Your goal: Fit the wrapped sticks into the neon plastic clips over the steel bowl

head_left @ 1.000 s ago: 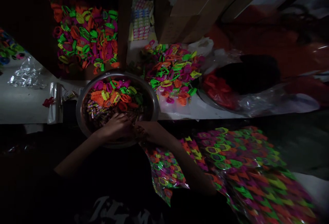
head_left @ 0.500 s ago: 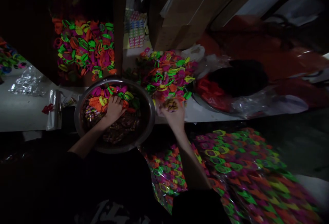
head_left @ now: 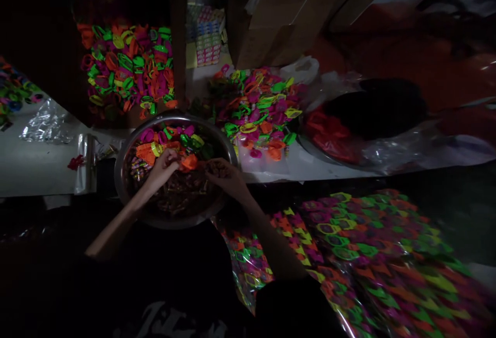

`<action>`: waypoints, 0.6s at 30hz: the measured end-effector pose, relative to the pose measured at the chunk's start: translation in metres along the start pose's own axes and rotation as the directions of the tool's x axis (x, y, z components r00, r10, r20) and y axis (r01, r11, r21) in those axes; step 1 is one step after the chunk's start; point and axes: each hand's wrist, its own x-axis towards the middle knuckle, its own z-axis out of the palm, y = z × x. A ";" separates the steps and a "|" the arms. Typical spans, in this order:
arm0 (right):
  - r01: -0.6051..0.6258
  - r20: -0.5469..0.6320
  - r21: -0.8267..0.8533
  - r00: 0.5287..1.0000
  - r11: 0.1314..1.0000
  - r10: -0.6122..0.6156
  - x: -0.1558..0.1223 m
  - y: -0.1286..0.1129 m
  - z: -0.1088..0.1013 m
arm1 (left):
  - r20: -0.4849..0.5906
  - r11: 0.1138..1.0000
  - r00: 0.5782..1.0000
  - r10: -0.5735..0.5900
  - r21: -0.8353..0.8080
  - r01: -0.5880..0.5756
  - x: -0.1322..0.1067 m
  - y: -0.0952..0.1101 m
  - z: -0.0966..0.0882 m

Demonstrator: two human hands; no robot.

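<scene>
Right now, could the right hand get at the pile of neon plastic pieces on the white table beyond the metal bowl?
Probably yes. The right hand sits at the metal bowl's near-right rim, and the pile lies just past it with nothing between.

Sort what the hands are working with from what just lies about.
In hand: left hand pinching an orange plastic piece; right hand beside it; round metal bowl of neon pieces.
Lying about: neon plastic pile; crumpled clear wrap; brown cardboard box; packed sheets.

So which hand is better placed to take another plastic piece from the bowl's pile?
Probably the left hand: it holds an orange piece beside the pile; the right hand sits farther away.
</scene>
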 end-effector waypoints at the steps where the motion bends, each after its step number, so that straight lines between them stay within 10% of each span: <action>1: 0.000 -0.008 0.000 1.000 1.000 0.000 0.000 -0.002 0.004 | 0.004 0.995 0.999 -0.044 -0.092 0.044 -0.004 0.000 0.001; 11: 0.094 0.069 -0.062 0.994 0.994 -0.090 -0.005 -0.021 0.012 | 0.185 0.981 0.975 -0.119 -0.131 0.145 -0.023 0.010 0.007; 18: 0.347 0.189 -0.276 0.934 0.896 -0.303 -0.016 -0.036 -0.002 | 0.085 0.918 0.967 0.239 0.305 -0.253 -0.034 0.024 0.002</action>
